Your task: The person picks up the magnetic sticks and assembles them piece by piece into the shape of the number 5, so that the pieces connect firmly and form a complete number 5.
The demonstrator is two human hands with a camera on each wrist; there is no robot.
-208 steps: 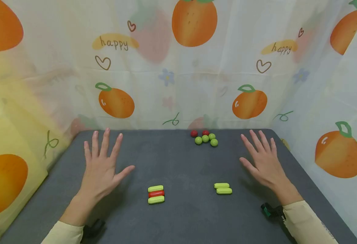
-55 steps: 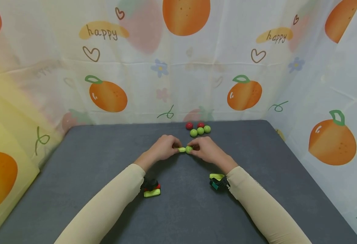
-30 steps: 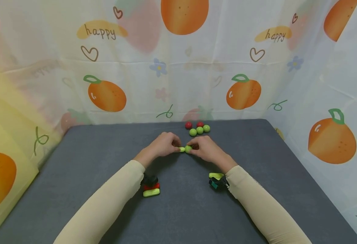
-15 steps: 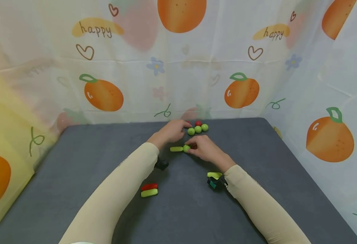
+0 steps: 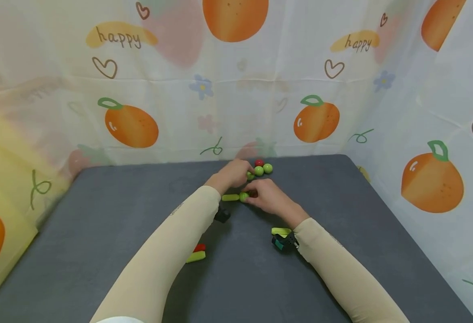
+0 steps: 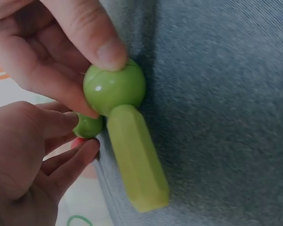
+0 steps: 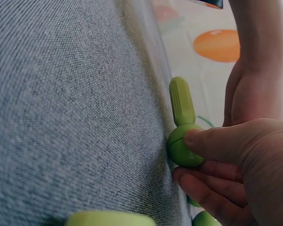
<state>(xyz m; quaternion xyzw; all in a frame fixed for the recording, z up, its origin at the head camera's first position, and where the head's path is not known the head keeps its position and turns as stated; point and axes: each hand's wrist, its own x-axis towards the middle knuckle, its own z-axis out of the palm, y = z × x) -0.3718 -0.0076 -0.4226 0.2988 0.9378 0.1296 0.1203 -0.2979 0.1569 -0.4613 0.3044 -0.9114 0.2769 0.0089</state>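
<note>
My right hand pinches a green ball between thumb and fingers, just above the grey tabletop. Against that ball sits one end of a light green ridged stick, in line with it and pointing left in the head view. No hand is on the stick. Farther back, my left hand has thumb and fingertips around another green ball, at the left end of the loose ball group. In the right wrist view the right thumb presses on the first ball.
Beside the left hand lie a red ball and green balls. Nearer me, a red stick and a green stick are partly behind the left sleeve. Green sticks lie by the right wrist camera. A printed curtain borders the table.
My left hand has let go of the green stick and moved back and right to the loose balls, where it now grips a green one. The right hand stays on its ball.
</note>
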